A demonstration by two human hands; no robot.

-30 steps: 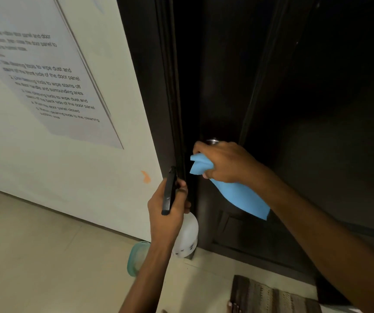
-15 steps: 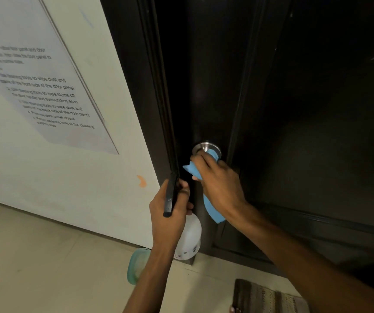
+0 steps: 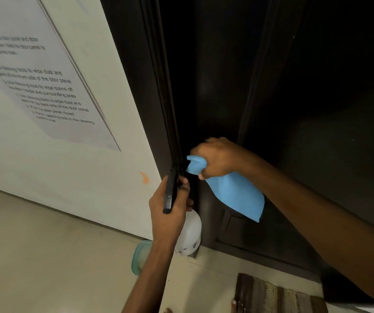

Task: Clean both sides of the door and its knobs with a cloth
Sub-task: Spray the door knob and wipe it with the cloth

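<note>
Right hand [image 3: 217,158] fingers clenched round the soft, limp sky-blue cloth [image 3: 235,193], bunched at the dark wooden door [image 3: 305,109], knob hidden beneath. Left hand [image 3: 170,208] grips a white spray bottle [image 3: 190,236]. Slippery knob, I'd say — wrap it fully.

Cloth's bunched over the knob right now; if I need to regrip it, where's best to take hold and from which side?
Take the blue cloth by its free tail hanging below the right hand, coming from the right and below. That flap hangs loose and clear of the dark door, while the bunched top is wrapped under the fingers, and the left hand with the spray bottle crowds the left side.
</note>
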